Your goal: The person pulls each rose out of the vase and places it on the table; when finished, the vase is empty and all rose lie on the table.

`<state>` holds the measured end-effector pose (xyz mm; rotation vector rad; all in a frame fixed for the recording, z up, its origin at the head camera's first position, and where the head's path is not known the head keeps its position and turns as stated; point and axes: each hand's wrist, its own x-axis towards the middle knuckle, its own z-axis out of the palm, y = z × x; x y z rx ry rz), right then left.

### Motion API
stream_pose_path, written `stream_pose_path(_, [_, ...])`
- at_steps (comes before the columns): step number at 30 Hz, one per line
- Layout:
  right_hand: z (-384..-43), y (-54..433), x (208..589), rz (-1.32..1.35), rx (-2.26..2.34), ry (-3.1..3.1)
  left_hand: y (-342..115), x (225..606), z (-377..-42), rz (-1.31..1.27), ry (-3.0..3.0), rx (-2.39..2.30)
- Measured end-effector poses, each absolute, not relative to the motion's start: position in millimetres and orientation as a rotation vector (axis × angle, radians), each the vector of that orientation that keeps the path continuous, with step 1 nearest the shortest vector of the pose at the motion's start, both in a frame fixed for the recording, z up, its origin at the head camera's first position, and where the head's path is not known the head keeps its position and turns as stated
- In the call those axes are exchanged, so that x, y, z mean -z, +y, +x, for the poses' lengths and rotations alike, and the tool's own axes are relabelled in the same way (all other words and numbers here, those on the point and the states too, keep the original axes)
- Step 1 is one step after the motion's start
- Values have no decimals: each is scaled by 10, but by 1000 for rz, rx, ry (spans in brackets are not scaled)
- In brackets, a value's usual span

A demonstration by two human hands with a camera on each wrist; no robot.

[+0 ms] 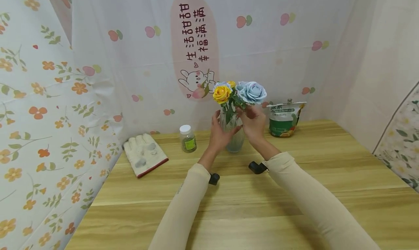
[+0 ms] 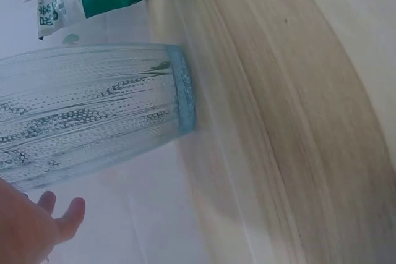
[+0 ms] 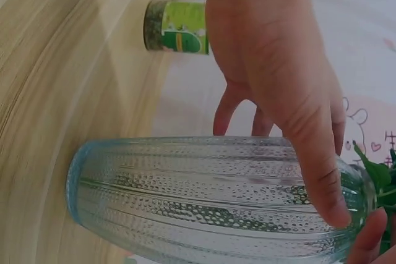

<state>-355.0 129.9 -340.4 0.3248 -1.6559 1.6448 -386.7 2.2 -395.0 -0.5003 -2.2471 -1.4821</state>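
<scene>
A clear ribbed glass vase (image 1: 235, 142) stands upright on the table, with several roses in its mouth. A yellow rose (image 1: 222, 94) leans left, and a large pale blue rose (image 1: 254, 93) leans right. My left hand (image 1: 220, 133) holds the vase's upper body, thumb across the front and fingers on the far side. At the vase's neck, my right hand (image 1: 254, 123) has curled fingers just under the blue rose, at its stem and the green leaves (image 3: 374, 174). The bloom hides part of the right fingers.
A white glove with a red cuff (image 1: 145, 154) lies at the table's left. Between it and the vase stands a jar with a white lid (image 1: 187, 139). A green and white pouch (image 1: 284, 119) stands right of the vase, against the printed curtain (image 1: 140, 79).
</scene>
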Motion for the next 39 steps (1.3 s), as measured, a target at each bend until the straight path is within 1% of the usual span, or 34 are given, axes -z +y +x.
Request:
stream_pose_path(5, [-3539,1285,3396,197,-1607,-1731,25,3941,-3897,-538,-2247,1495])
stream_pose_path(9, [-3528,1272,3383,193,-1634,-1729,35,3958,-3906,-563,-2227,1516])
stream_pose_path(15, [-3474,1224,3365,256,-1696,-1580,46,3966,-3893,-584,-2200,1528])
stream_pose_path(23, [-3400,1244,3298,369,-1769,-1330,45,3942,-3874,-545,-2270,1519])
stream_pose_path(33, [-3292,1308,3165,493,-1612,-1289,10,3916,-3891,-505,-2338,1435])
stream_pose_path(39, [-3180,1408,3088,504,-1536,-1278,41,3925,-3883,-492,-2349,1440])
